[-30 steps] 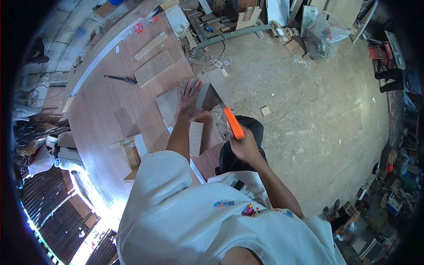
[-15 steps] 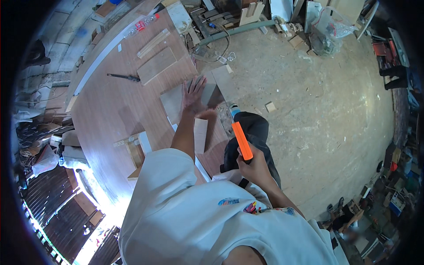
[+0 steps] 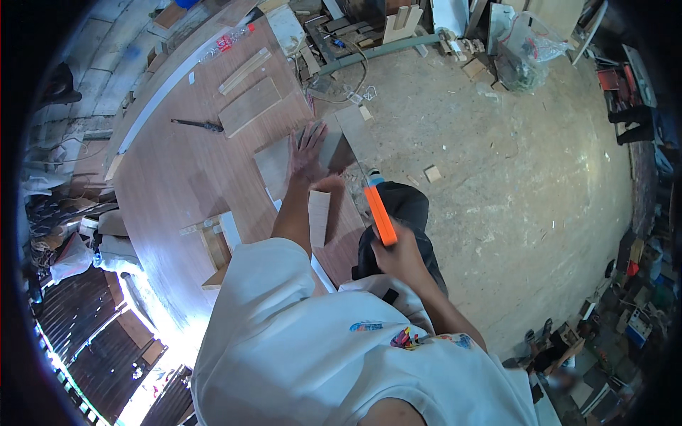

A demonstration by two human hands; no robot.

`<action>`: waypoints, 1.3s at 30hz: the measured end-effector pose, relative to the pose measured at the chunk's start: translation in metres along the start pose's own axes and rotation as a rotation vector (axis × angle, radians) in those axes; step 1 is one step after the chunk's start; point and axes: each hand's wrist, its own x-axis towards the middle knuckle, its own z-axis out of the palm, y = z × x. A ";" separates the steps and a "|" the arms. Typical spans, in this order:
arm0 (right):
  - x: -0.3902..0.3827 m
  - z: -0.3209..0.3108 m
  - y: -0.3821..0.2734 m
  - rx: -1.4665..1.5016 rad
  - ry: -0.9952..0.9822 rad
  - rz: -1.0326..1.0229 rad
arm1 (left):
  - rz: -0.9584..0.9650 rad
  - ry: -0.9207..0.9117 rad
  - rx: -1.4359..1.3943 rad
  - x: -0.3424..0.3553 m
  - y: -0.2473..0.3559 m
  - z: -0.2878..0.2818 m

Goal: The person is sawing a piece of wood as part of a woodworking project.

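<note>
Head view, centre: right grip (image 3: 399,250) wraps a saw (image 3: 381,216); left grip (image 3: 307,160) lies spread on a board (image 3: 273,160). Sawing seems unfinished.

A brown surface (image 3: 167,177) is carrying a broad board (image 3: 273,160), projecting past its right edge. A pale block (image 3: 318,219) is resting nearby; a wooden frame (image 3: 215,243), a dark tool (image 3: 211,126), a thin panel (image 3: 250,106), narrow strips (image 3: 245,72) and a red-labelled bottle (image 3: 225,43) are lying farther left.

No words or numbers can be read. The clear bottle (image 3: 209,53) has a red label (image 3: 225,43), and the white shirt (image 3: 284,348) has bright prints (image 3: 403,339) (all too tiny to read).
</note>
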 end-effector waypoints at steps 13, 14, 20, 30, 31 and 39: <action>0.077 0.028 0.043 0.010 0.028 0.017 | -0.013 -0.091 0.065 -0.003 0.009 -0.004; 0.068 0.026 0.049 0.001 0.049 -0.050 | -0.002 -0.101 0.066 0.002 0.007 -0.007; -0.037 -0.014 0.000 0.043 -0.043 0.028 | -0.033 -0.154 -0.011 -0.007 0.002 -0.014; 0.091 0.037 0.049 -0.018 0.014 -0.007 | -0.003 -0.066 -0.050 -0.007 0.006 -0.008; 0.091 0.024 0.052 0.021 0.005 -0.003 | -0.012 -0.101 -0.039 -0.005 0.015 -0.007; -0.036 -0.016 0.012 0.011 -0.059 0.010 | -0.042 -0.092 -0.061 -0.007 0.004 -0.018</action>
